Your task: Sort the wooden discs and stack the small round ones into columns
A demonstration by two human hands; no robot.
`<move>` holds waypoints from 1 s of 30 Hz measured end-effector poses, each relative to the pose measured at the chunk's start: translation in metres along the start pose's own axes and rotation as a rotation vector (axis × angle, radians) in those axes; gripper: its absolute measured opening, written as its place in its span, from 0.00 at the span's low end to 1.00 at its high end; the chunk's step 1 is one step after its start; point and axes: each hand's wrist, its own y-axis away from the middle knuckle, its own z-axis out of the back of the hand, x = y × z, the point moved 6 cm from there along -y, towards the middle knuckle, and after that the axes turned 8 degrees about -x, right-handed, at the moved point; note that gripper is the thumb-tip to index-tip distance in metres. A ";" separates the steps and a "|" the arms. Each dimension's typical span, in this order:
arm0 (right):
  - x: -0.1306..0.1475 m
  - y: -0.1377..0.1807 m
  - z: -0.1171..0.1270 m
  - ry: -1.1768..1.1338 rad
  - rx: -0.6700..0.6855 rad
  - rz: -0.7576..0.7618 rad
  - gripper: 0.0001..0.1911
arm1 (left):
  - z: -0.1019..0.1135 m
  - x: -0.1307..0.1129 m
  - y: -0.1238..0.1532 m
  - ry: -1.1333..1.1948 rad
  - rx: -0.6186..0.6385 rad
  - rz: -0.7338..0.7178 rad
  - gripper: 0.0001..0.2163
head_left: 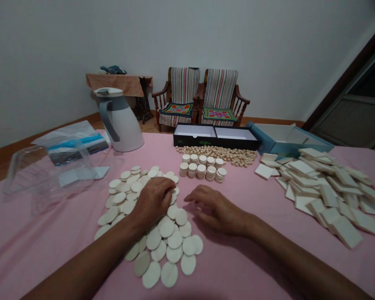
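Rests the left hand [154, 198] palm-down over the middle of a loose heap of pale round discs [174, 239], fingers bent downward and mostly out of sight; impossible to make out whether pinching a disc or only touching. Holds the right hand [217, 210] above the pink cloth [225, 266], just to the right of the heap, fingers pointing left and slightly curved, thumb apart from them, in a loose, ungripping pose.

Has the heap spread on the left half of the cloth, from beside the left forearm to the near side, mostly lying flat and overlapping. Has also ten short stacks [201, 171] of like discs on the far side of the right hand, upright in two rows of five.

Shows, just beyond the stacks, a band of small wooden beads [218, 154] along the near wall of a black two-section tray [195, 142]. Includes, farther right, a blue box [268, 143] and a jumbled pile of pale square tiles [315, 183]. Includes on the far left a white-and-grey jug [128, 129] and clear plastic packaging [21, 166]. Shows two armchairs [181, 83] against the far wall.
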 end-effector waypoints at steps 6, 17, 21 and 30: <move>0.019 0.002 -0.032 0.015 0.159 0.068 0.17 | -0.001 0.000 0.001 0.003 0.012 0.016 0.07; -0.025 -0.001 0.033 0.157 -0.324 -0.100 0.12 | -0.001 0.000 0.000 -0.002 0.006 -0.016 0.08; -0.072 0.007 0.071 0.381 -0.569 -0.241 0.08 | -0.001 0.001 0.001 -0.011 -0.002 -0.025 0.08; -0.117 0.016 0.066 0.505 -0.481 -0.378 0.13 | -0.001 0.001 0.000 -0.005 0.003 -0.018 0.08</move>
